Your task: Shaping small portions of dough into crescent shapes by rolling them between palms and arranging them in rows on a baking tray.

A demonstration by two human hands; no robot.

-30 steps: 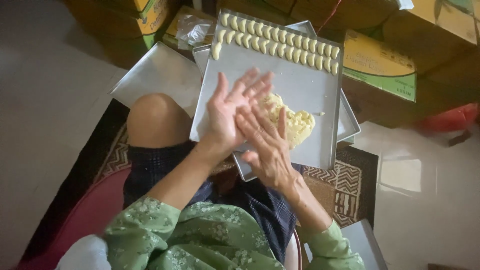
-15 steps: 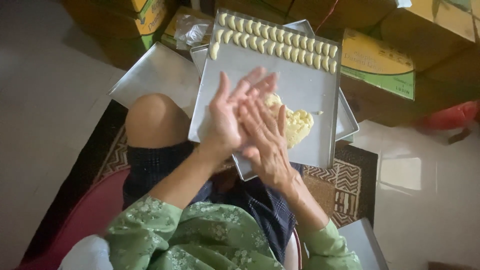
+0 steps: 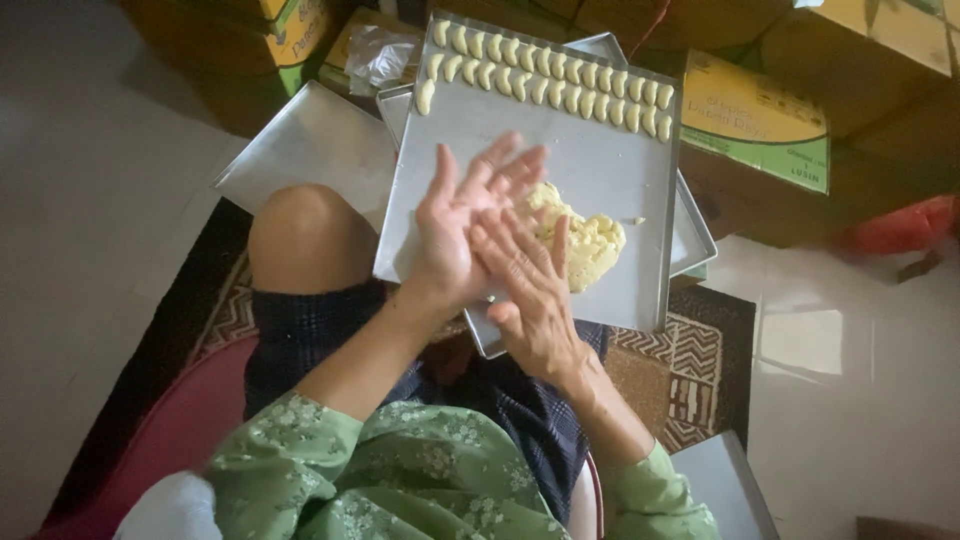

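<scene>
My left hand (image 3: 462,225) and my right hand (image 3: 530,285) are pressed palm to palm above a grey metal tray (image 3: 600,160), fingers stretched out. Whatever lies between the palms is hidden. Just beyond my fingers a lump of pale yellow dough (image 3: 585,240) rests on the tray. Along the tray's far edge lie two rows of small shaped dough pieces (image 3: 545,75), with one more piece (image 3: 426,97) at the left end beginning a third row.
More metal trays are stacked under and beside the top one, one to the left (image 3: 310,145) and one at the lower right (image 3: 725,490). Cardboard boxes (image 3: 760,120) stand behind. My bare knee (image 3: 300,240) is left of the tray, over a patterned rug (image 3: 690,370).
My palms have slid against each other: the left hand has turned more upright and its fingers have drawn closer together over the right hand.
</scene>
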